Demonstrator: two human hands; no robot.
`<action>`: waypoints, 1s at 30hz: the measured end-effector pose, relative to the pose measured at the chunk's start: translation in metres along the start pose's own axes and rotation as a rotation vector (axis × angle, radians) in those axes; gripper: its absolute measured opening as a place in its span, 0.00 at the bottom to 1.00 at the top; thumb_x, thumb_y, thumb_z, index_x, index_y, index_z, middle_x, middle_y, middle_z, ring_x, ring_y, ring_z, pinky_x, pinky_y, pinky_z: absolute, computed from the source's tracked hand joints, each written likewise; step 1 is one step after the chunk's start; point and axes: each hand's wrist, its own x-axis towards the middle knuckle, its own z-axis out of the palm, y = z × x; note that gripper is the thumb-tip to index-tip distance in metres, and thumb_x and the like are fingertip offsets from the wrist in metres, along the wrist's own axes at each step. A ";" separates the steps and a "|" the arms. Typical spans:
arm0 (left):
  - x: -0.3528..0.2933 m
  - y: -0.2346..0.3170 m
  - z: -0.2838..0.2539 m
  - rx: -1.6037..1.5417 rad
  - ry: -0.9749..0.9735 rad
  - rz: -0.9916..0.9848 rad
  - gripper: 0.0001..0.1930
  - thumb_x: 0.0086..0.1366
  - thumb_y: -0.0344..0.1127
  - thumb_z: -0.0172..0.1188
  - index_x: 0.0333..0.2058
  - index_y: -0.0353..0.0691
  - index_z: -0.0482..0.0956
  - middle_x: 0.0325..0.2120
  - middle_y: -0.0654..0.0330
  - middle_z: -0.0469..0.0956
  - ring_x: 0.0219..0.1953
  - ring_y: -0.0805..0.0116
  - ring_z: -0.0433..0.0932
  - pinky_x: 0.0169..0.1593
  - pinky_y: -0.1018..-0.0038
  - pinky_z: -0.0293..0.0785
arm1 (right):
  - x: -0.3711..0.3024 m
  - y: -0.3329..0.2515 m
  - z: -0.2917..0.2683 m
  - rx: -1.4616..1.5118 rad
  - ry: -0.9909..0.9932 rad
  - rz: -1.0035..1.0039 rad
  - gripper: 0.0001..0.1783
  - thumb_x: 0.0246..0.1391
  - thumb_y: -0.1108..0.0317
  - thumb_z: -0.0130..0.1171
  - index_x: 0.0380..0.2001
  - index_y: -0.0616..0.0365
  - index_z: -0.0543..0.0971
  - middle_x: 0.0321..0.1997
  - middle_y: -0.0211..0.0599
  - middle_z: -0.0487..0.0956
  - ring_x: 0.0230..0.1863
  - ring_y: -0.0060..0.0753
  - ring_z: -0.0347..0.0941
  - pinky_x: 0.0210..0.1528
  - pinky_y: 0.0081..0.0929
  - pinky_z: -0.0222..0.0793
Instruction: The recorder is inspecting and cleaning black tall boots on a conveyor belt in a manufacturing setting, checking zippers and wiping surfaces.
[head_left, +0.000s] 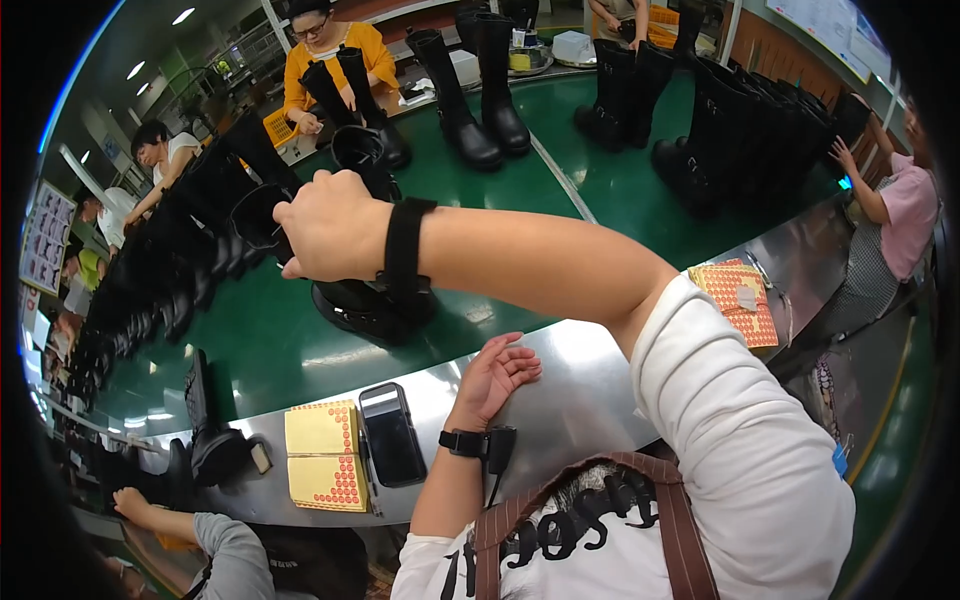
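Note:
My right arm reaches across to the left over the green work surface. The right hand is closed at the top rim of a black boot, its fingertips partly hidden behind the hand. Close behind stands another black boot shaft; dark boot feet show below my wrist. My left hand rests palm up over the metal table edge, holding nothing, its fingers loosely bent and apart. Left of that forearm lie a dark phone and a yellow booklet of small red stickers.
Black boots line the left side, with more boots grouped at right. Two tall boots stand ahead. A person in yellow works opposite; others are at both sides. An orange-dotted sheet stack lies on the right metal edge.

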 end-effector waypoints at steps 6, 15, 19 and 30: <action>-0.001 0.001 0.003 -0.013 0.035 -0.001 0.17 0.72 0.39 0.45 0.51 0.33 0.67 0.38 0.47 0.77 0.42 0.54 0.79 0.50 0.57 0.77 | -0.044 0.099 -0.018 0.099 0.387 0.165 0.18 0.49 0.50 0.60 0.30 0.54 0.80 0.29 0.40 0.81 0.35 0.43 0.79 0.38 0.38 0.74; -0.002 0.003 0.007 -0.060 0.054 -0.035 0.18 0.73 0.39 0.41 0.52 0.32 0.67 0.39 0.46 0.77 0.45 0.53 0.78 0.55 0.54 0.73 | -0.136 0.386 0.144 0.058 -0.131 0.876 0.45 0.40 0.61 0.67 0.64 0.45 0.62 0.57 0.54 0.71 0.58 0.54 0.69 0.60 0.40 0.66; -0.003 0.007 0.008 -0.101 0.029 -0.073 0.19 0.73 0.40 0.41 0.55 0.31 0.64 0.41 0.45 0.76 0.49 0.52 0.76 0.56 0.53 0.71 | -0.119 0.441 0.208 0.071 -0.015 1.012 0.59 0.36 0.62 0.72 0.70 0.43 0.48 0.69 0.65 0.53 0.67 0.64 0.56 0.66 0.48 0.58; -0.002 0.005 0.006 -0.104 -0.005 -0.057 0.18 0.73 0.38 0.42 0.56 0.33 0.63 0.42 0.47 0.75 0.48 0.53 0.76 0.56 0.56 0.71 | -0.143 0.416 0.163 -0.005 -0.146 0.734 0.44 0.46 0.57 0.69 0.66 0.37 0.61 0.49 0.61 0.71 0.51 0.60 0.71 0.55 0.46 0.68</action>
